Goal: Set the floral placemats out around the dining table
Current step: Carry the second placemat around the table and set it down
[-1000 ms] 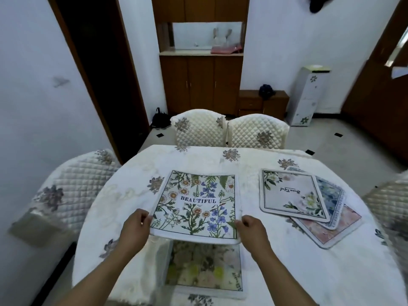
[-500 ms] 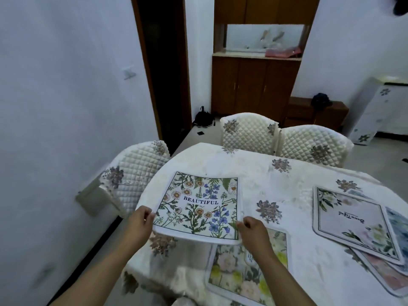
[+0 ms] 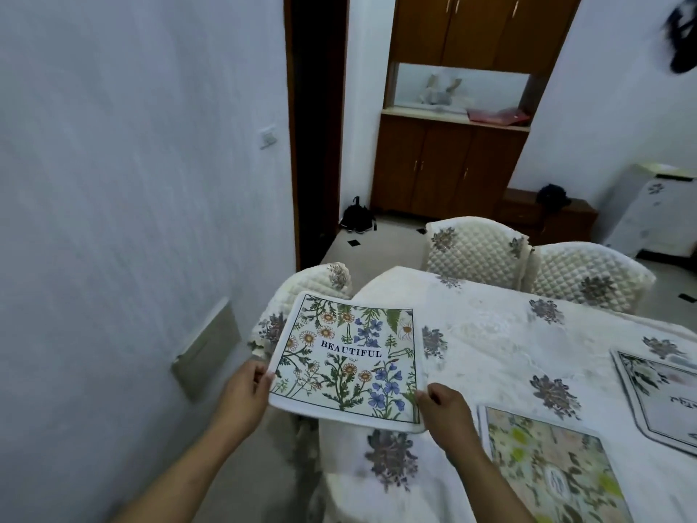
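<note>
surface: dining table (image 3: 490, 334), white flowered cloth | right of its near-left corner: yellow-green placemat (image 3: 547, 473) lying flat | further right: white placemat (image 3: 663, 398), partly cropped

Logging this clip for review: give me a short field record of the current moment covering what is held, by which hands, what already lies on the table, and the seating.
held item: BEAUTIFUL placemat, over the table's left end, tilted
left hand: grips its near left corner
right hand: grips its near right corner
laid on table: yellow-green placemat, flat, near edge
also on table: white-centred placemat, partly out of frame
table: white floral cloth
chairs: quilted chair at left end; two more on far side
</note>
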Demonstrator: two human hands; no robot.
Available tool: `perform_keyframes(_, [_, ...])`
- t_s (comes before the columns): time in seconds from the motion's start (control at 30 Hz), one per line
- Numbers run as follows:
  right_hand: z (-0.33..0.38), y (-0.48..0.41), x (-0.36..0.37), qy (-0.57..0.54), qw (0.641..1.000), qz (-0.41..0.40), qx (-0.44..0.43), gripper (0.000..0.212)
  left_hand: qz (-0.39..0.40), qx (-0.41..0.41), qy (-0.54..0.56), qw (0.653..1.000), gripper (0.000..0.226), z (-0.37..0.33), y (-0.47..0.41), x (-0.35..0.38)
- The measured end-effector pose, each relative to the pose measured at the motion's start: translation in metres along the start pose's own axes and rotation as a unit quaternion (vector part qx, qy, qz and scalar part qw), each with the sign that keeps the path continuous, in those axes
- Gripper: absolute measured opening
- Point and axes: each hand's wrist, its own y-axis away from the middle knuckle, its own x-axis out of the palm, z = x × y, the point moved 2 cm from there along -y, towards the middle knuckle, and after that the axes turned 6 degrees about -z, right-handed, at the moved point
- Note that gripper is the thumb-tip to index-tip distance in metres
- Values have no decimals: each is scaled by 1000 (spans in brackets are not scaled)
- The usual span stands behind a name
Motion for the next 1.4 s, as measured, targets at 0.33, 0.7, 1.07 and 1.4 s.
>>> perform_keyframes(0.33, [38, -35, 43, 10, 997, -75, 33, 45, 71, 45, 11, 996, 19, 9, -109, -7])
perform_keyframes(0.7, [60, -150, 92, -42, 982, -159, 96, 45, 141, 102, 10, 985, 13, -9, -272, 27])
perform_keyframes(1.07, [80, -180, 129, -56, 927, -294, 225, 40, 276, 233, 27, 932, 13, -22, -414, 123])
perform_keyframes(1.4, [110, -103, 162, -42, 798, -473, 370, 50, 463, 369, 84, 802, 11, -101, -433, 216])
